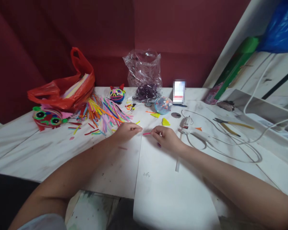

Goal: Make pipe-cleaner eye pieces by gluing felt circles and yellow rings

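Observation:
My right hand [166, 136] pinches one end of a short pink-red pipe cleaner piece [147, 133], which points left. Just across from it, my left hand [127, 131] is closed in a pinch; whatever is between those fingertips, if anything, is too small to make out. The two hands are a little apart above the edge of a white paper sheet [163, 188]. Behind my left hand lies a heap of colourful pipe cleaners [110, 111], with cut pieces scattered beside it. Beyond my right hand are yellow fuzzy pieces [166, 122] and a clear ball [163, 105] holding small coloured bits.
A white glue gun [187, 126] with a looping cord and pliers [230, 125] lie on the right. At the back stand a red plastic bag [67, 89], a clear bag [145, 76] and a blurred-out phone [179, 91]. Decorated balls [117, 94] sit at the left.

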Action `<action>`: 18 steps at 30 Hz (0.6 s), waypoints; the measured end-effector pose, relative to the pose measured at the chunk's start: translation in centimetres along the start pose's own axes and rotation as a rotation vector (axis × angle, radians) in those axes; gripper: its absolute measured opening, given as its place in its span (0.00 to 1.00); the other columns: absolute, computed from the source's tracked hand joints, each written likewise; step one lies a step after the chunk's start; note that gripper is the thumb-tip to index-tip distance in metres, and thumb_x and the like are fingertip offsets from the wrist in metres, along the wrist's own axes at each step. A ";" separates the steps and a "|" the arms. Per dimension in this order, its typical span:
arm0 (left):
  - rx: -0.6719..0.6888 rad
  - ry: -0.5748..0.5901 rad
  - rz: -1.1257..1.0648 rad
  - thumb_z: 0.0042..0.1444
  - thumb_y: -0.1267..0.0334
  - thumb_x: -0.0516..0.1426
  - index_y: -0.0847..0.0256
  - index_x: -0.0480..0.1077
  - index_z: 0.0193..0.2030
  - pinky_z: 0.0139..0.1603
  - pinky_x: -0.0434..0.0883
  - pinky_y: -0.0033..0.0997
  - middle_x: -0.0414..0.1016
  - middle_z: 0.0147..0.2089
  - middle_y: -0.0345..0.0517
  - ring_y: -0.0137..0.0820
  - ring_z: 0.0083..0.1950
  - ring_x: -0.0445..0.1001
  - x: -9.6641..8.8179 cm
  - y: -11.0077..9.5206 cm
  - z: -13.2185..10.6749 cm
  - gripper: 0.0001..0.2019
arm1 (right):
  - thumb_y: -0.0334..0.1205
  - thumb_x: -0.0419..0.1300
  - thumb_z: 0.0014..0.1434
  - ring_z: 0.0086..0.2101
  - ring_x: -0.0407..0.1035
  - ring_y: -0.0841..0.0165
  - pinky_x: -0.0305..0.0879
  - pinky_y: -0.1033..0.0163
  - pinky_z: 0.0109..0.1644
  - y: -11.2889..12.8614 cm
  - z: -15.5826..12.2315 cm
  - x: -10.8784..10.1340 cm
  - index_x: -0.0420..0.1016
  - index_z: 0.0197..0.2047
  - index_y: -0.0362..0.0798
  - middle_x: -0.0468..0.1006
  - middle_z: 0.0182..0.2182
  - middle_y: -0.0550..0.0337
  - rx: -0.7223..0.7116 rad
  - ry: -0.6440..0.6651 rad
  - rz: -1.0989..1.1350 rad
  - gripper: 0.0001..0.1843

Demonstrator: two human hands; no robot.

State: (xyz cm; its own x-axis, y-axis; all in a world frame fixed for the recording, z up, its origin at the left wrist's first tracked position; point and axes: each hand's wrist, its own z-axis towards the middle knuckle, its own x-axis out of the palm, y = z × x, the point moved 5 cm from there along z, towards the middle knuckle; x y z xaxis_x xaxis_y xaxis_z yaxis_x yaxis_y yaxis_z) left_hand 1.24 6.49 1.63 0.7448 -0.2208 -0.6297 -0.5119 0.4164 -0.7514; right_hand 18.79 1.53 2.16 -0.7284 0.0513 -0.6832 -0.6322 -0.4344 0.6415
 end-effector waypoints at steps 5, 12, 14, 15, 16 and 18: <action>-0.108 0.185 -0.179 0.44 0.58 0.61 0.63 0.78 0.33 0.29 0.63 0.23 0.77 0.27 0.42 0.27 0.28 0.70 2.8 -1.2 -1.3 0.12 | 0.33 0.54 0.56 0.30 0.67 0.68 0.60 0.64 0.36 1.3 -0.8 -0.4 0.73 0.29 0.47 0.75 0.26 0.58 -0.189 -0.044 -0.068 0.07; -0.117 0.196 -0.250 0.43 0.60 0.60 0.65 0.75 0.26 0.25 0.60 0.22 0.71 0.24 0.40 0.24 0.25 0.65 4.6 -1.3 -1.6 0.09 | 0.34 0.53 0.56 0.27 0.67 0.71 0.61 0.68 0.31 -0.4 -1.7 0.8 0.72 0.30 0.46 0.76 0.26 0.60 -0.013 0.037 0.114 0.07; -0.055 0.146 -0.210 0.43 0.62 0.59 0.65 0.73 0.25 0.26 0.59 0.22 0.70 0.25 0.40 0.23 0.26 0.64 4.6 -1.5 -1.6 0.08 | 0.34 0.53 0.55 0.26 0.67 0.72 0.60 0.68 0.31 -0.5 -1.8 0.9 0.72 0.29 0.47 0.75 0.25 0.61 0.003 0.056 0.124 0.07; -0.040 0.122 -0.192 0.43 0.63 0.58 0.65 0.73 0.25 0.26 0.59 0.21 0.69 0.24 0.39 0.23 0.26 0.64 4.6 -1.6 -1.7 0.07 | 0.34 0.53 0.55 0.26 0.66 0.72 0.60 0.68 0.30 -0.4 -1.9 1.0 0.72 0.28 0.46 0.75 0.24 0.61 0.009 0.059 0.114 0.08; -0.039 0.105 -0.177 0.44 0.63 0.58 0.65 0.73 0.25 0.25 0.58 0.21 0.68 0.23 0.37 0.22 0.25 0.63 4.6 -1.7 -1.8 0.07 | 0.34 0.53 0.55 0.26 0.66 0.72 0.59 0.68 0.30 -0.3 -1.9 0.9 0.72 0.27 0.46 0.75 0.24 0.62 0.016 0.061 0.100 0.08; -0.072 0.113 -0.170 0.44 0.64 0.57 0.65 0.72 0.26 0.23 0.56 0.20 0.64 0.19 0.35 0.21 0.22 0.61 4.8 -1.9 -2.0 0.06 | 0.34 0.53 0.54 0.24 0.64 0.73 0.58 0.69 0.29 -0.2 -2.0 0.8 0.71 0.26 0.46 0.74 0.22 0.62 0.034 0.054 0.066 0.08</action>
State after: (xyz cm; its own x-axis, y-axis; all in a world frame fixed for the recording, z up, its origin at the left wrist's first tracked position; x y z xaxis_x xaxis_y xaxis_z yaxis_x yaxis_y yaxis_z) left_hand 4.87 2.86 -0.36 0.7724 -0.3819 -0.5075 -0.4151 0.3011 -0.8585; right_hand 18.85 -0.13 0.82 -0.7542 -0.0254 -0.6561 -0.5924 -0.4045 0.6967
